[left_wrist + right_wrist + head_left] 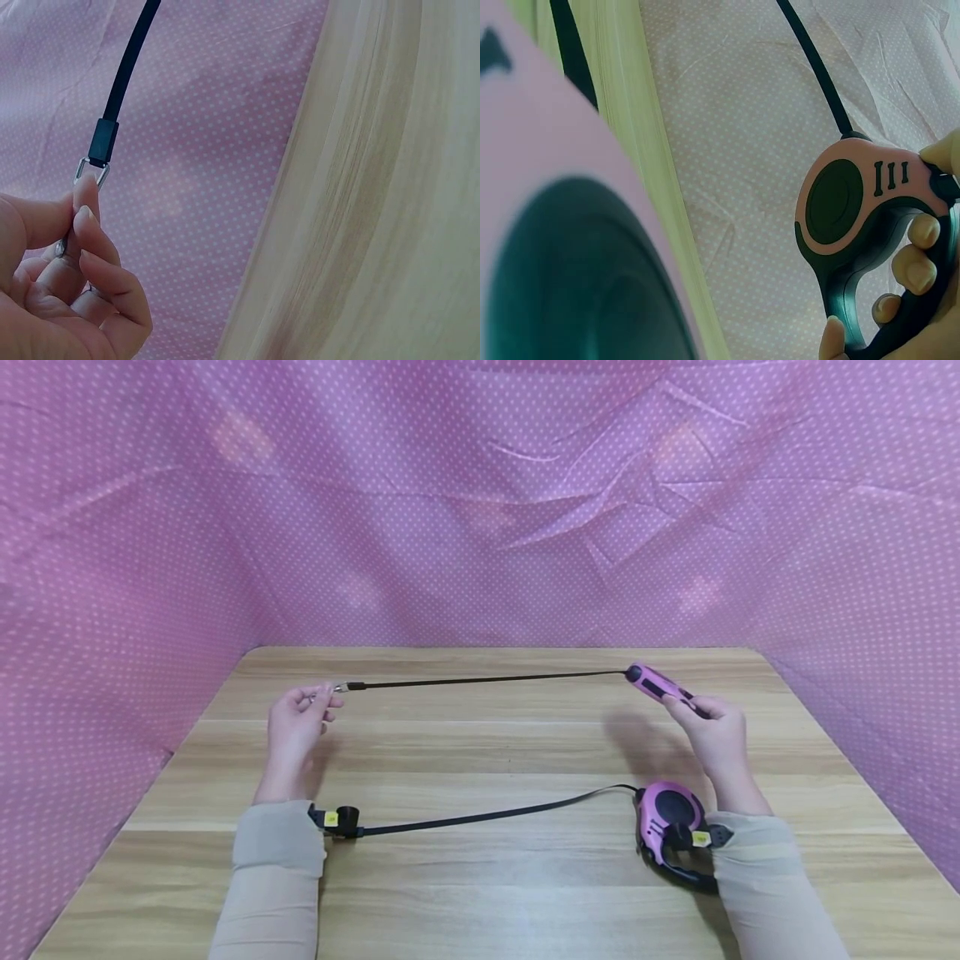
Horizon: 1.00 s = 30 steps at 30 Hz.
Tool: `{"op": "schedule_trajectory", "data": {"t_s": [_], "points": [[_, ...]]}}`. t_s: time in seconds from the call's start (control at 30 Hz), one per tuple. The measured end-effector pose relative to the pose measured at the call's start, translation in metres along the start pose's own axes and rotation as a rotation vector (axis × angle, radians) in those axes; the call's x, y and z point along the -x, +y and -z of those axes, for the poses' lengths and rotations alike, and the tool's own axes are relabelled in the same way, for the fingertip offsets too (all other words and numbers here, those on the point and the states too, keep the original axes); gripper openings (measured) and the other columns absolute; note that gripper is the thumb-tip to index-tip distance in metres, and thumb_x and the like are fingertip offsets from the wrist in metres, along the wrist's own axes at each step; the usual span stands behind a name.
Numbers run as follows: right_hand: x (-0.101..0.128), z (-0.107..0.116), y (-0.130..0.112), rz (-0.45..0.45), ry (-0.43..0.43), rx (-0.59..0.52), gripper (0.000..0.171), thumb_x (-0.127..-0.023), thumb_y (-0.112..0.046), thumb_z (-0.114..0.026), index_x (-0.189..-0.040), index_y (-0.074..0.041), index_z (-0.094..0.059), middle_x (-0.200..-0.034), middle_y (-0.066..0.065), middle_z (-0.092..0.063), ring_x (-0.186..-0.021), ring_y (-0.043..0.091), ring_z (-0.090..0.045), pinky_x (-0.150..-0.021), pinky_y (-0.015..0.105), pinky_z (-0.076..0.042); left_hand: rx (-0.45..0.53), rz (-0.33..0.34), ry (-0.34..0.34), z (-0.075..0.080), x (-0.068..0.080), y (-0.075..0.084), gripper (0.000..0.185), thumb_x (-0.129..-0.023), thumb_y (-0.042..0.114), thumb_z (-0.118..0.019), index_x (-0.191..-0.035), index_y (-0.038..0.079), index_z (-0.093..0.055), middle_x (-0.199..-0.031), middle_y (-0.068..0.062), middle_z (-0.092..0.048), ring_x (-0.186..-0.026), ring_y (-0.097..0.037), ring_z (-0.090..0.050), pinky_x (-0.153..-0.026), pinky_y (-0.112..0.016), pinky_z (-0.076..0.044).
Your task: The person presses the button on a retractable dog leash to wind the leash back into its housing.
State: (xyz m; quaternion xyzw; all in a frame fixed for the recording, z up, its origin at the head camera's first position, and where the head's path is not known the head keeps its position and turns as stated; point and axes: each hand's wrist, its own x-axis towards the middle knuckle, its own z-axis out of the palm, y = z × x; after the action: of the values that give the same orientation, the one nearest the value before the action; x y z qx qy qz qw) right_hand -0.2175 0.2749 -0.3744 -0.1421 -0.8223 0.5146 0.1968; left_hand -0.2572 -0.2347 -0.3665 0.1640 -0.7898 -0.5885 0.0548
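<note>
Fingers (86,217) pinch clip (91,171); right hand (712,731) grips leash handle (660,686).

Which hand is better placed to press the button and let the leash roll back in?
The right hand, probably. It grips the pink leash handle, with the thumb by the top. The left hand only pinches the metal clip at the far end of the leash strap.

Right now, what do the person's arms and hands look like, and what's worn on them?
Both hands are bare: left hand, right hand. No gloves, rings or watch show. Each forearm wears a snug beige sleeve, left sleeve and right sleeve, ending at the wrist. A small black unit with a yellow patch, wrist unit, sits at each cuff.
</note>
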Motion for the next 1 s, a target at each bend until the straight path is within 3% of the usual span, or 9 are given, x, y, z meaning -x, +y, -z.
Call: {"op": "schedule_trajectory", "data": {"t_s": [0.23,0.43,0.83,1.0], "points": [[0.0000,-0.0019,0.0009,0.021,0.003,0.028,0.021,-0.083,-0.025,-0.079,-0.069,-0.011,-0.072,-0.068,-0.015,-0.050,-0.069,0.008,-0.043,-0.058,0.022,-0.038,-0.006,-0.001,-0.008,-0.0010,0.0001,0.0000,0.036,-0.101,0.039,-0.054,-0.125,0.012,-0.056,-0.083,0.021,-0.064,-0.082,-0.007,-0.059,-0.072,-0.018,-0.049],[0.0008,-0.0020,0.0004,0.035,-0.044,0.067,0.039,-0.085,-0.027,-0.077,-0.095,0.011,-0.072,-0.073,-0.015,-0.051,-0.073,0.008,-0.044,-0.061,0.021,-0.039,0.012,0.009,-0.016,-0.0024,0.0000,-0.0004,0.031,-0.101,0.037,-0.055,-0.122,0.014,-0.058,-0.084,0.020,-0.065,-0.082,-0.007,-0.059,-0.070,-0.018,-0.049],[0.0037,-0.0045,-0.0026,0.091,-0.060,0.125,0.038,-0.085,-0.023,-0.075,-0.098,0.012,-0.071,-0.077,-0.007,-0.052,-0.072,0.009,-0.045,-0.061,0.021,-0.039,-0.002,0.028,-0.021,-0.0041,0.0023,0.0011,0.033,-0.101,0.040,-0.054,-0.123,0.017,-0.057,-0.090,0.018,-0.065,-0.090,-0.011,-0.059,-0.090,-0.032,-0.048],[0.0046,-0.0058,-0.0029,0.100,-0.076,0.134,0.037,-0.086,-0.023,-0.075,-0.101,0.011,-0.071,-0.079,-0.006,-0.052,-0.073,0.009,-0.045,-0.061,0.020,-0.040,-0.003,0.018,-0.031,-0.0046,0.0034,0.0018,0.034,-0.102,0.038,-0.053,-0.125,0.014,-0.056,-0.091,0.017,-0.065,-0.090,-0.011,-0.058,-0.091,-0.033,-0.048]]}}
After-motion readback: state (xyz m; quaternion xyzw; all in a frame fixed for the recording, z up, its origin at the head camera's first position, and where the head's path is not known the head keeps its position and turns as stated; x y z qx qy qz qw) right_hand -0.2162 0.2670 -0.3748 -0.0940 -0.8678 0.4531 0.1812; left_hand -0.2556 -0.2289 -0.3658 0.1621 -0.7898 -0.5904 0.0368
